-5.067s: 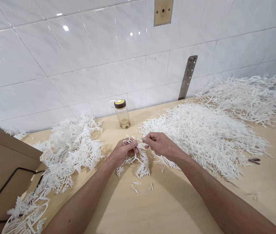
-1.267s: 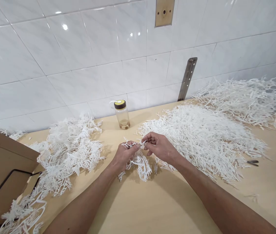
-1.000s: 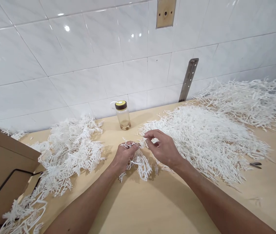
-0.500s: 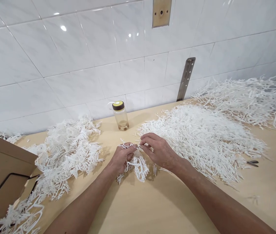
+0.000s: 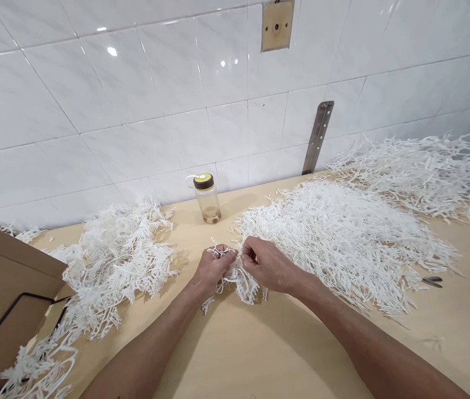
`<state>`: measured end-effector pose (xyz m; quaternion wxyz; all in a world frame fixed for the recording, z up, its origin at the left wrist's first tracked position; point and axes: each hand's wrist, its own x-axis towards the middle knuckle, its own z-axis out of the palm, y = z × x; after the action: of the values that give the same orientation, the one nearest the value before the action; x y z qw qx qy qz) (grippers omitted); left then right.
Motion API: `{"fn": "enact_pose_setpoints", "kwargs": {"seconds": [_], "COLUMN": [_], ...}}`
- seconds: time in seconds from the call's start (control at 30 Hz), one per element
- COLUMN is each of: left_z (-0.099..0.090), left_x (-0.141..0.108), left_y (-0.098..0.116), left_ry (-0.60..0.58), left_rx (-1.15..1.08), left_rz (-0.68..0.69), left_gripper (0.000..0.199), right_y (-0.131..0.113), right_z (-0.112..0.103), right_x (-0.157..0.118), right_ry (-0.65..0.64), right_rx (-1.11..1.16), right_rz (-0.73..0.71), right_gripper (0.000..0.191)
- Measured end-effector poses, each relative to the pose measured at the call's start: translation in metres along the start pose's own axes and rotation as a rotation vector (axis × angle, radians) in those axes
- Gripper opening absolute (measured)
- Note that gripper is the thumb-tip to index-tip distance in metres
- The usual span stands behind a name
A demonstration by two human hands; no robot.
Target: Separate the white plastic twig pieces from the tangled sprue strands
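Note:
My left hand is closed on a white branching strand piece, whose thin ends hang below and poke out above the fingers. Right beside it, my right hand has thumb and fingers pinched together at the edge of that piece; what lies between the fingertips is too small to make out. Just beyond and to the right of my right hand spreads a large heap of short white strands. Another pile of tangled white branching pieces lies to the left of my left hand.
A clear bottle with a yellow and black lid stands near the tiled wall. Looser white strands lie back right, small dark clippers at right, a cardboard box at left, and a metal bracket behind.
My right hand's fingers have curled in closer together beside the held piece. The hanging strands have shifted slightly right, and the whole view has moved a little.

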<state>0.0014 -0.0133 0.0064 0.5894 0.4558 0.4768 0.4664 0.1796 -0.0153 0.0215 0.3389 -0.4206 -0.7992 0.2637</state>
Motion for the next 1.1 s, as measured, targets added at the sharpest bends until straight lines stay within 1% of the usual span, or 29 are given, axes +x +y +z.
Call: {"fn": "enact_pose_setpoints", "kwargs": {"seconds": [0.07,0.1,0.13,0.2,0.27,0.3,0.37,0.43,0.5,0.6,0.67,0.77,0.93,1.1], "left_z": [-0.005,-0.007,-0.009,-0.012,-0.013,-0.012,-0.011,-0.010,-0.009,-0.006,-0.003,0.002,0.008,0.011], "left_x": [0.004,0.006,0.008,0.010,0.010,0.010,0.009,0.008,0.008,0.005,0.003,-0.001,-0.005,-0.006], "left_y": [0.000,0.000,0.000,0.000,0.000,-0.001,-0.002,-0.003,-0.004,-0.004,-0.002,0.002,0.003,0.000], "left_ry": [0.069,0.081,0.076,0.034,0.001,-0.006,-0.008,-0.015,-0.023,-0.027,-0.012,0.035,0.072,0.123], "left_rx": [0.013,0.009,-0.005,-0.023,-0.017,-0.011,-0.008,-0.014,-0.021,-0.034,-0.051,-0.066,-0.072,-0.041], "left_rz": [0.031,0.042,0.049,0.055,0.046,0.039,0.028,0.014,-0.010,-0.027,-0.031,-0.034,-0.013,0.015], "left_gripper": [0.040,0.040,0.042,0.043,0.043,0.043,0.045,0.048,0.050,0.049,0.048,0.049,0.047,0.044], "right_y": [-0.003,-0.004,-0.004,0.000,0.008,0.012,0.019,0.022,0.020,0.011,0.005,0.000,-0.003,-0.006], "right_z": [-0.003,-0.005,-0.006,-0.008,-0.010,-0.011,-0.013,-0.014,-0.013,-0.007,-0.001,0.006,0.012,0.014], "right_x": [-0.001,-0.001,0.000,0.003,0.006,0.008,0.009,0.009,0.009,0.008,0.008,0.007,0.006,0.007], "right_ry": [-0.103,-0.122,-0.095,0.044,0.190,0.244,0.320,0.373,0.368,0.256,0.189,0.154,0.158,0.227], "right_rx": [0.181,0.249,0.272,0.188,0.021,-0.059,-0.201,-0.302,-0.291,-0.093,0.003,0.020,0.027,0.082], "right_rz": [0.041,0.073,0.107,0.166,0.199,0.202,0.179,0.126,0.057,0.012,0.043,0.127,0.255,0.291], "right_gripper": [0.009,0.009,0.009,0.008,0.008,0.008,0.008,0.008,0.008,0.013,0.016,0.017,0.015,0.015]}}
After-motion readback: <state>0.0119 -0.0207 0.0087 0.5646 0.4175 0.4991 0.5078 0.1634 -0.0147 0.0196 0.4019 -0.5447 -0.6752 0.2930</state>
